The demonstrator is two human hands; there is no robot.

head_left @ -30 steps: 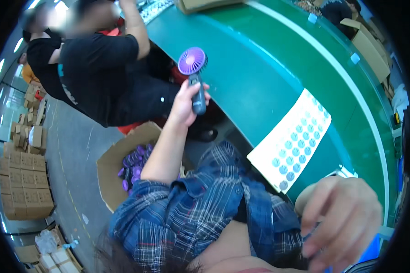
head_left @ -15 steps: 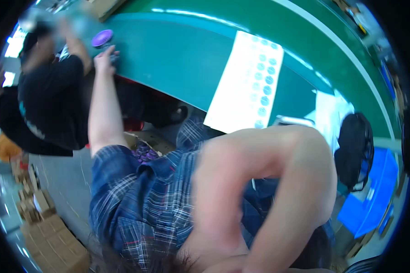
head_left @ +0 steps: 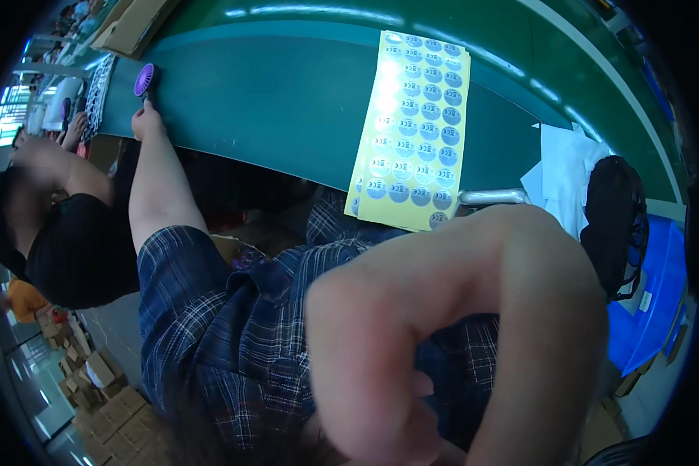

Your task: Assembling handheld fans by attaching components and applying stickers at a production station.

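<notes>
My left hand (head_left: 147, 122) reaches out to the far left over the green table and is closed round the dark handle of a small handheld fan (head_left: 146, 80) with a purple round head. The fan stands up from the fist, near the table's left end. My right arm is bent sharply, close to the camera. My right hand (head_left: 373, 404) hangs bent down in front of my plaid shirt; one fingertip shows, the other fingers are hidden. Nearest to that arm on the table lies a yellow sheet (head_left: 412, 132) with rows of round silver stickers.
A silvery flat case (head_left: 492, 197) and white papers (head_left: 568, 175) lie right of the sheet. Beyond are a black mesh-like bag (head_left: 613, 225) and a blue bin (head_left: 652, 303). A cardboard box (head_left: 136, 27) stands far left. A person in black (head_left: 81, 248) sits at the left; stacked cartons (head_left: 116, 423) lie behind.
The view has shifted. My left hand, still holding the fan, appears further left and lower. My right arm stays bent near the camera. The person at the left has moved toward the picture's left edge.
</notes>
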